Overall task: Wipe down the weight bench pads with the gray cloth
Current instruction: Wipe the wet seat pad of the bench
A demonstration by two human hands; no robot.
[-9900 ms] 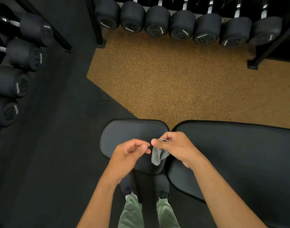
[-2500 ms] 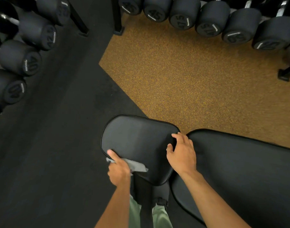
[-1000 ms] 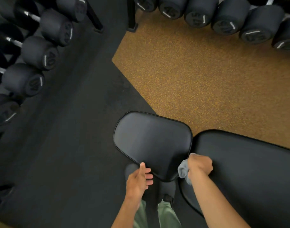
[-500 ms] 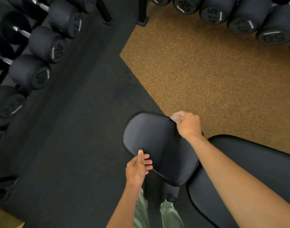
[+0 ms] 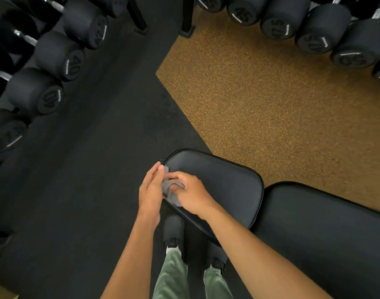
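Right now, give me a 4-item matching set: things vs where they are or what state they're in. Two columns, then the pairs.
Things
1. gray cloth
2. seat pad
3. back pad
4. 40 dumbbell

Places or states
A. on the rack at upper left
B. bunched between both hands
C. under the right hand, beside the left hand
D. lower right, no hand on it

Pairs: 1-B, 2-C, 3-D, 4-A

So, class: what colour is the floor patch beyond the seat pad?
Speckled orange-brown floor patch, seen in the head view.
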